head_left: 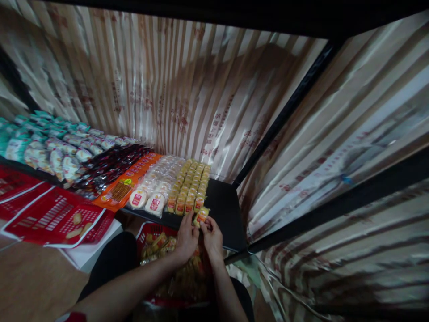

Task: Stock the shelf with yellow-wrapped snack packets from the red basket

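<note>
Left hand (187, 237) and right hand (212, 235) are pinching a yellow packet (201, 215) — neat packet columns (190, 188) already on the black shelf (227, 212), loads left in the near red basket (156, 229).

The left hand (187, 237) and right hand (212, 235) are bare, as are the forearms (134, 284) behind them. A scrap of red sleeve (75, 317) shows high on the left side. Plain dark trousers (107, 259), nearly black, cover the legs below the black shelf's (224, 205) front edge.
</note>
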`<action>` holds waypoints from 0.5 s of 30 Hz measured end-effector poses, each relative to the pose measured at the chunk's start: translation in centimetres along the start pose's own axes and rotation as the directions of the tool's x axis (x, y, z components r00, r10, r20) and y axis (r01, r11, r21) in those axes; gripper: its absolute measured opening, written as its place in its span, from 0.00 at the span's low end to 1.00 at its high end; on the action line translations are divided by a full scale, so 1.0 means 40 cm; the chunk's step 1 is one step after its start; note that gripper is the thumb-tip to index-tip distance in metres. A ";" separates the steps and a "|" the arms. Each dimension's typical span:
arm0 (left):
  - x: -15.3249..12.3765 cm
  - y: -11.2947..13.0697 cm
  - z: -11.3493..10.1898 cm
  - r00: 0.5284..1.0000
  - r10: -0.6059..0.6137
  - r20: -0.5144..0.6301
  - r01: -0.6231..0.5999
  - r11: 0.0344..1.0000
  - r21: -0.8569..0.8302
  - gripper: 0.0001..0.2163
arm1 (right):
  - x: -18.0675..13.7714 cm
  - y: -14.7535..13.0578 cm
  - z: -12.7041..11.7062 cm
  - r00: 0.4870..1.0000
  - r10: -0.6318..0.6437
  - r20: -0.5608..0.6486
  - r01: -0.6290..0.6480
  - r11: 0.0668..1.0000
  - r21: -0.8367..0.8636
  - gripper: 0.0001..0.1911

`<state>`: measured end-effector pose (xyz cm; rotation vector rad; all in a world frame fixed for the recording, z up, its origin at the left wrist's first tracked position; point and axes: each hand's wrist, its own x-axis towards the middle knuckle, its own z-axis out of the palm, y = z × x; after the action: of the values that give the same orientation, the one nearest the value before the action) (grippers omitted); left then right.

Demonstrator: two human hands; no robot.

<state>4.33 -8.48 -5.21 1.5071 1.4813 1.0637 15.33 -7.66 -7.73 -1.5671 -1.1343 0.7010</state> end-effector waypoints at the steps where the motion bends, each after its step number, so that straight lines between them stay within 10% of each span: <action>1: 0.001 -0.006 0.003 1.000 0.022 -0.005 -0.022 0.999 0.043 0.24 | 0.013 0.002 0.005 1.000 -0.003 -0.017 0.003 1.000 -0.021 0.19; 15: 0.064 -0.119 -0.009 0.785 0.527 0.326 -0.614 0.593 0.520 0.25 | 0.070 0.005 0.048 0.998 -0.035 -0.055 0.031 0.997 -0.071 0.20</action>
<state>2.20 -5.73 -9.36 2.6073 1.3128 0.8100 14.79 -4.35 -8.20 -1.6132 -1.1518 0.5974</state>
